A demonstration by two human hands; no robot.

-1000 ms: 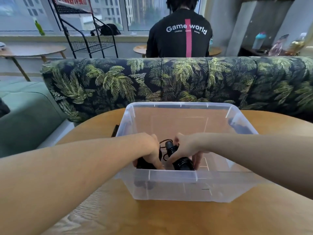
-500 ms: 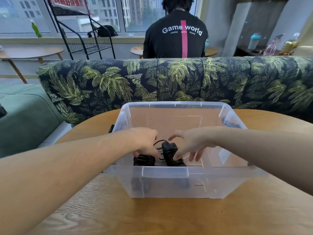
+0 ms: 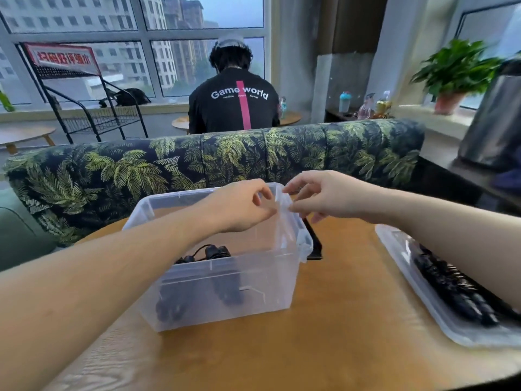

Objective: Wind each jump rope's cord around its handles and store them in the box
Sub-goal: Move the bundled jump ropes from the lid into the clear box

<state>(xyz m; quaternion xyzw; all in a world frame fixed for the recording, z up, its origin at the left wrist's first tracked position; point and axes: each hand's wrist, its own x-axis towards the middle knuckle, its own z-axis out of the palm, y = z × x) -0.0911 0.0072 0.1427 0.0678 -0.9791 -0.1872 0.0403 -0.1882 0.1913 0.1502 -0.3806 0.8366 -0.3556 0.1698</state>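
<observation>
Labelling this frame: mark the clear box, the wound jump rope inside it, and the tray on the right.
clear box (image 3: 225,303), head view, front wall.
wound jump rope (image 3: 217,252), head view, handle end above the front rim.
tray (image 3: 423,303), head view, near rim.

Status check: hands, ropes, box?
Left hand and right hand both empty, above the box's right rim. Wound rope lies inside the box. More rope waits on the tray. No obstruction.

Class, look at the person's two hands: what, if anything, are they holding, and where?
Neither the left hand nor the right hand holds anything; both hover over the box, fingers loosely curled.
</observation>
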